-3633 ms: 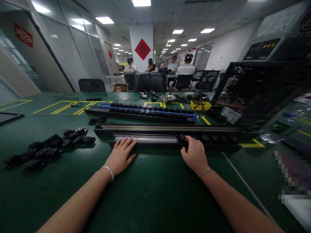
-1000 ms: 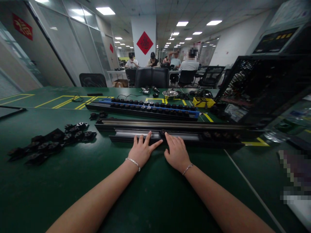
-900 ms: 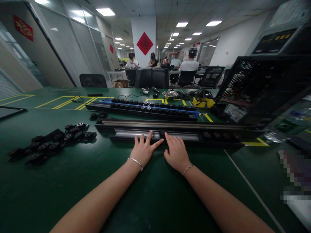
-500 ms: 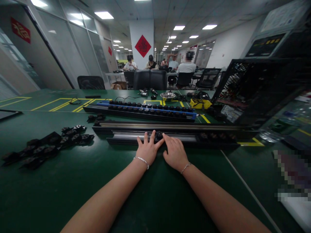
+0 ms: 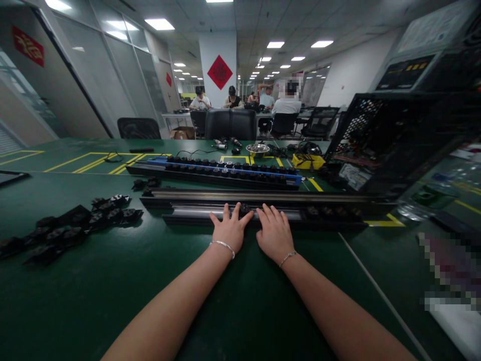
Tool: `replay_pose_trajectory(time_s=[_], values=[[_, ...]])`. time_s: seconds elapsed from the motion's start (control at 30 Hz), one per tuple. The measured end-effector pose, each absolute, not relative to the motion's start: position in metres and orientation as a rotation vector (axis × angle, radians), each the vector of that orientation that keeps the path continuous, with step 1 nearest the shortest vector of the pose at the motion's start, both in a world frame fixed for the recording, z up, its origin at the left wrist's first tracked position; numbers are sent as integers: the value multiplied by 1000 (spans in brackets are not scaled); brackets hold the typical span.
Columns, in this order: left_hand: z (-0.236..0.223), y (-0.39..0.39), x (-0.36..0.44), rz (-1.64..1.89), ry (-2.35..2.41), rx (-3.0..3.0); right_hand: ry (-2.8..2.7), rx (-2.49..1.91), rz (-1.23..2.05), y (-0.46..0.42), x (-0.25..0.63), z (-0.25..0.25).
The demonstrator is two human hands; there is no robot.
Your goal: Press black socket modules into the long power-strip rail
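Observation:
A long black rail with a silver channel lies across the green table in front of me. My left hand rests on its near edge with fingers spread. My right hand lies flat beside it, fingers stretched over the rail. Between the two hands a small black socket module sits in the channel, touched by my fingertips. More black modules fill the rail's right part. Neither hand grips anything.
A second black rail lies just behind, and a blue-edged strip of sockets farther back. Loose black modules are heaped at left. A black mesh case stands at right. A metal bowl, a yellow tray and seated people are beyond.
My right hand slid left along the rail from the right-hand modules to the middle. My left hand moved right to meet it. In the last second both hands stayed nearly still.

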State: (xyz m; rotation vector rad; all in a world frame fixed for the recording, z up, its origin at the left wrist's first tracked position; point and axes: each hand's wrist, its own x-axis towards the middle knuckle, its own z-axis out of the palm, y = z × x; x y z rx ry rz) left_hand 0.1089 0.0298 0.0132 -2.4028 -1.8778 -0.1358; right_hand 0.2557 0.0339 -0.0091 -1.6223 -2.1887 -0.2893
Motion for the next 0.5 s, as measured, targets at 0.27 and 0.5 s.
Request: replay_pose_trajectory(time_s=[0.27,0.5], values=[[13,29,107,-153,-1855,-2383,-2195,-1623,-281,33,255,-8],[10,29,101,-161,-1846,-2364,-2166,-1593,-297,34,255,-11]])
